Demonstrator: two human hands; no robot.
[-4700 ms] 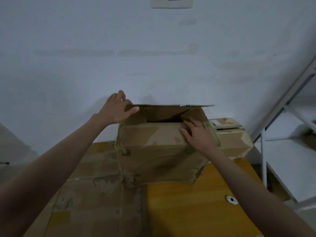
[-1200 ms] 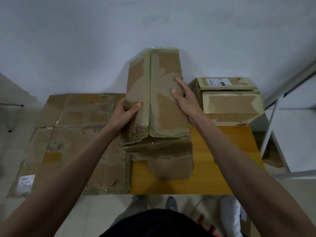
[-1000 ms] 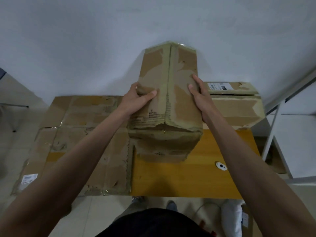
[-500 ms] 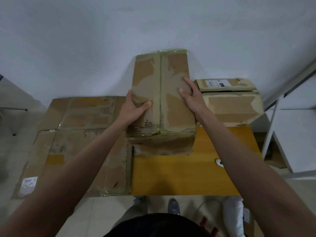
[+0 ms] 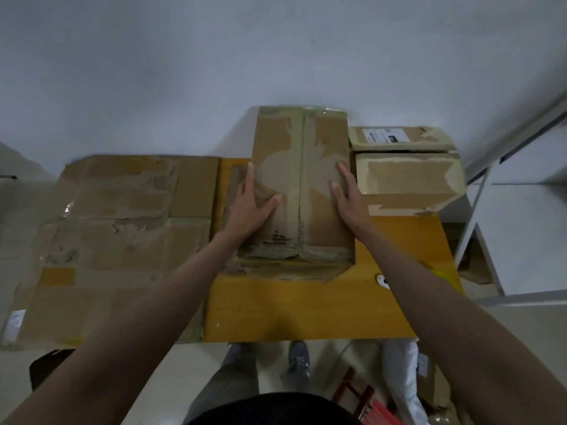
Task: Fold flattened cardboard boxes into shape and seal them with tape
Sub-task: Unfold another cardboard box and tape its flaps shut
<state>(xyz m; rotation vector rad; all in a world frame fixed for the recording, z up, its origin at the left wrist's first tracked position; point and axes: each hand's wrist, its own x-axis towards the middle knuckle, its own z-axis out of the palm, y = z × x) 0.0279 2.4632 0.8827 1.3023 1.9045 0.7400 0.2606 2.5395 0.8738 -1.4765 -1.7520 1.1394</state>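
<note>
The folded cardboard box (image 5: 302, 191) stands on the yellow counter (image 5: 306, 308), its 2 top flaps meeting along a centre seam. The left hand (image 5: 250, 207) lies flat on the left flap with fingers straight, thumb spread toward the seam. The right hand (image 5: 348, 194) rests on the right flap near its outer edge, fingers straight too; neither grip closes around anything. A second box (image 5: 408, 182) sits just beside it on the right, flattened cardboard (image 5: 122, 228) on the left.
</note>
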